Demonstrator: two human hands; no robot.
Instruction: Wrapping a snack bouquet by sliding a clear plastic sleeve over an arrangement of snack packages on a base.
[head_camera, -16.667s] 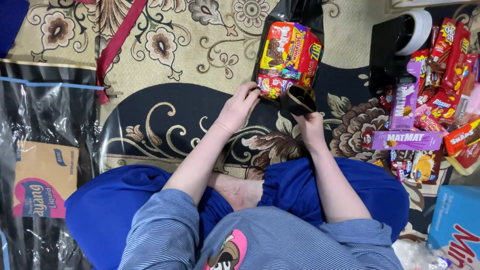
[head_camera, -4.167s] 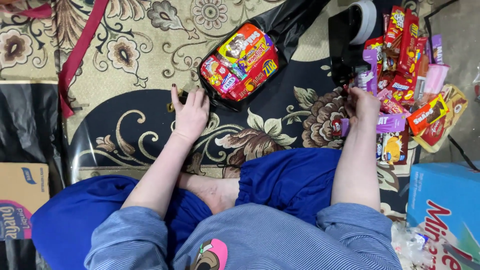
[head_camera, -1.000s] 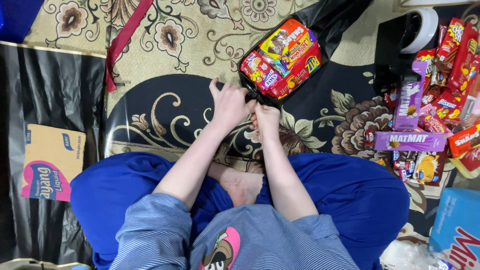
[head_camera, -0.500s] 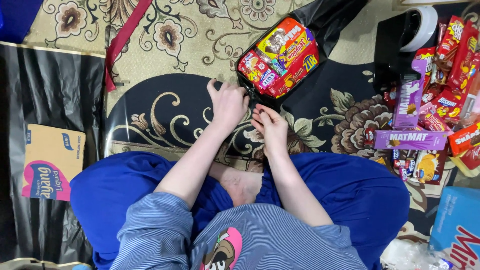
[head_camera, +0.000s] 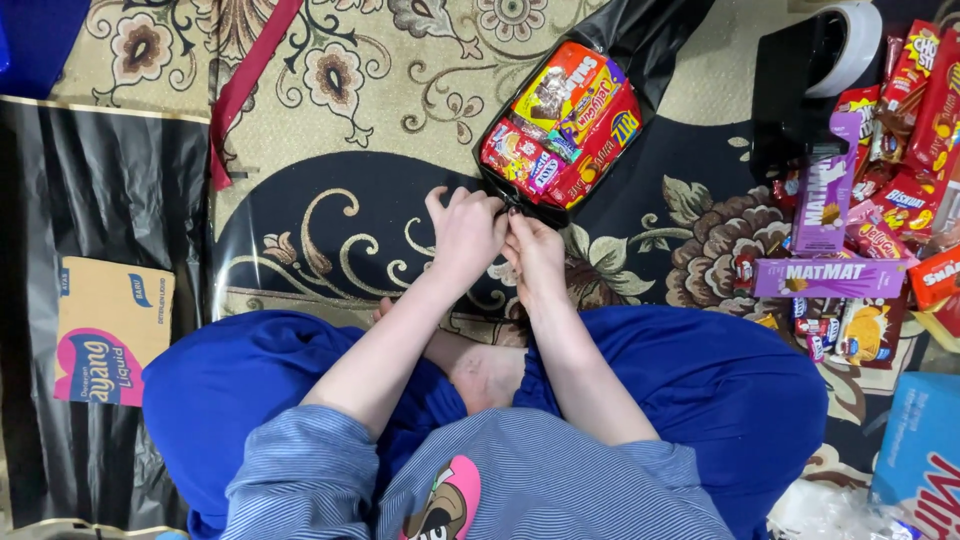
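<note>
Left hand: your left hand (head_camera: 465, 232) sits on the carpet (head_camera: 330, 150) just in front of your knees, fingers curled in and pinching the near edge of the black bag (head_camera: 655, 35) — closed on the plastic, so far as the view shows.
Right hand: your right hand (head_camera: 535, 252) is pressed up beside the left one, fingertips drawn together on the same edge of the bag; how much plastic lies between them you cannot tell.
Snack bundle: the packed snacks (head_camera: 565, 125) — red, yellow and purple wrappers — lie tilted inside the bag's clear-faced front, just beyond your knuckles, towards the far edge of the carpet.
Bag tail: the loose black end runs up to the carpet's far edge.
Loose sweets: a heap of snack packets (head_camera: 880, 200) lies along the right edge, with two purple bars (head_camera: 828, 278) on top, well apart from your hands.
Tape: a white tape roll (head_camera: 850, 45) rests in the far right corner.
Left edge: a black plastic sheet (head_camera: 110, 200) covers a cardboard box (head_camera: 110, 330).
</note>
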